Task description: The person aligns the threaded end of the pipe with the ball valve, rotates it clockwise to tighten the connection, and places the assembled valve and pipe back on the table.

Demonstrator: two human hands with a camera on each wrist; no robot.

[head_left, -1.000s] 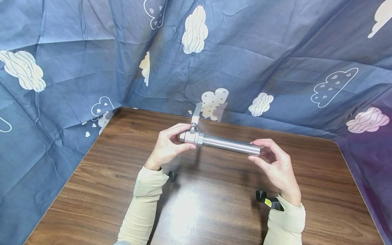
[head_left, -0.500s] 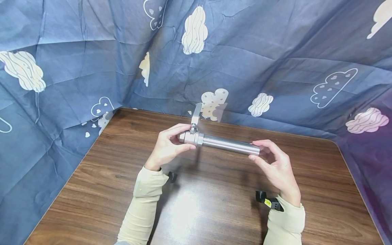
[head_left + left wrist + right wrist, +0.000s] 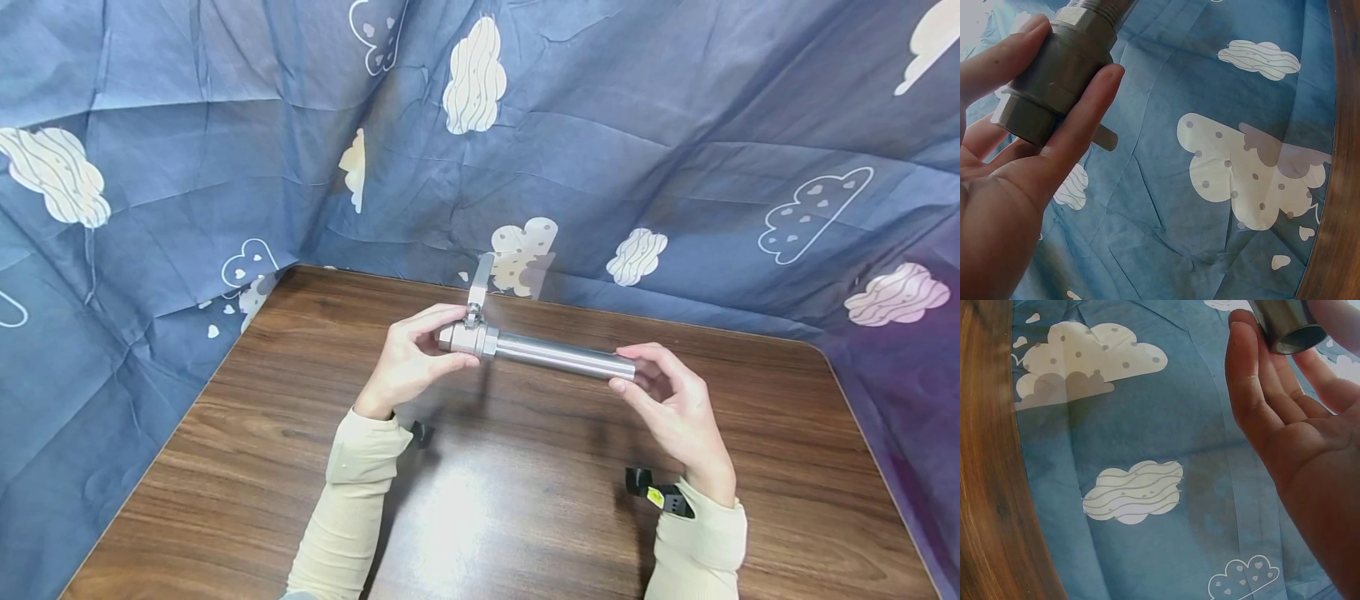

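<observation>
Barely shifting since the earlier head frame, only drifting by a sliver along with the whole view and keeping the same pose from end to end. Gripping the silver metal ball valve (image 3: 465,337), left of centre in the frame, between thumb and fingers of the left hand (image 3: 405,358), and pinching the far end of the smooth, silver cylindrical pipe (image 3: 562,353) with the right hand (image 3: 690,417), right of centre. Holding both as one straight length over the brown wood-grain table (image 3: 225,467), sloping gently down toward the right of the frame. Not visibly twisting or separating, so probably meaning a steady pause in the handling; showing some threads beside the valve in the left wrist view, but not revealing the tightness of the joint. Pointing the flat silver lever handle (image 3: 482,279) up the frame, across the table's far edge and over the blue cloud-print curtain (image 3: 637,108), without showing any clear contact; seemingly leaving less room that way. Having more open room toward the lower centre, between the cream sleeves (image 3: 363,467), while needing to mind the small black wrist mounts (image 3: 637,481) jutting inward there.
</observation>
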